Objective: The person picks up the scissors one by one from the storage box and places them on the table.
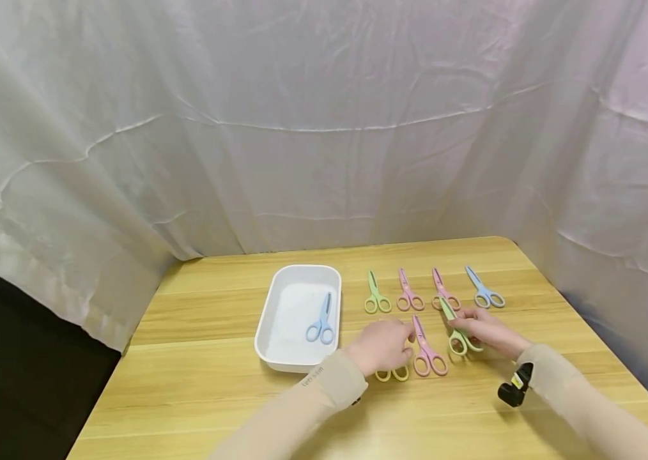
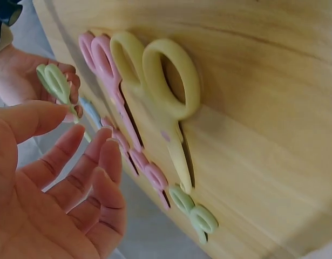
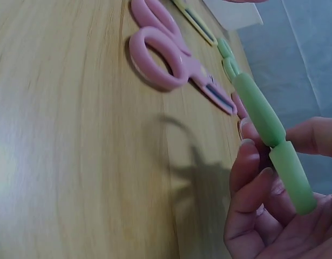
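Seven small scissors lie on the wooden surface (image 1: 215, 383) in the head view, and one more, the blue scissors (image 1: 321, 322), sits inside the white tray (image 1: 278, 306) at middle left. A row of four runs across the middle right of the picture. Below that row, the right hand (image 1: 487, 331) has its grip clamped on the green scissors (image 1: 455, 329), pinching them near the middle. The left hand (image 1: 383, 347) is just beside, with loose fingers resting over the yellow scissors (image 1: 392, 374), whose blades it hides. Between the two hands lie the pink scissors (image 1: 427, 350). In the left wrist view, the left hand (image 2: 52, 183) fills the lower left with fingers spread apart and holding nothing, and the yellow scissors (image 2: 166, 91) lie flat in the middle of the picture. In the right wrist view, the right hand (image 3: 279, 205) at lower right has fingers and thumb curled round the green scissors (image 3: 265, 129), which look lifted off the wood, pointing to the upper middle. I think a good way to go on is to keep a firm pinch at the joint so the blades stay together, and to lift clear of the pink pair. The green loops are cut off at the edge here, and the tray shows only as a white corner up top.
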Demonstrator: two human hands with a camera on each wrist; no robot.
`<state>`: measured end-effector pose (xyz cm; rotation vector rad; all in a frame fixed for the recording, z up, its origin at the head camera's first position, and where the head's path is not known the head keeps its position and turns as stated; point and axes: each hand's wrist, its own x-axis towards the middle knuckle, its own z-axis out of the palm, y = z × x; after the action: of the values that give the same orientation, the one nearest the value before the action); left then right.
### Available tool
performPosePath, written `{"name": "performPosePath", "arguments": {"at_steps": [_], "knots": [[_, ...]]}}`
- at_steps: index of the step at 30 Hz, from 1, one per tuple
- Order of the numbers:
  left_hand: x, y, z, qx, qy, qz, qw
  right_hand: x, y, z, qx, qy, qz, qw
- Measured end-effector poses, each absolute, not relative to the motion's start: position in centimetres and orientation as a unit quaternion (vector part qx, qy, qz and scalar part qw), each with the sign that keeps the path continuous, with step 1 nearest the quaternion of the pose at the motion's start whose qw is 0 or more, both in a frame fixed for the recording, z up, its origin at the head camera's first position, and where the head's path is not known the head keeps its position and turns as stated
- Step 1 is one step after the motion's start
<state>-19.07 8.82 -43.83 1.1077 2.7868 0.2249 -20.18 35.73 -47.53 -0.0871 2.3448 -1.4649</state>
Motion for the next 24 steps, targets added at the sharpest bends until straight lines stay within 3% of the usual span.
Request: {"name": "performPosePath", "arguments": {"at_steps": [15,24], "knots": [[-18.1,9.9,-44.9,0.355,0.927,0.055,0.11,-18.7,38.1,-48.3,-0.036,0.814,-0.53,0.233],[-18.4,9.3,-44.9,0.343,0.931,0.032,0.12,-19.0,38.1,-48.1,-0.034,0.84,-0.493,0.224]]}}
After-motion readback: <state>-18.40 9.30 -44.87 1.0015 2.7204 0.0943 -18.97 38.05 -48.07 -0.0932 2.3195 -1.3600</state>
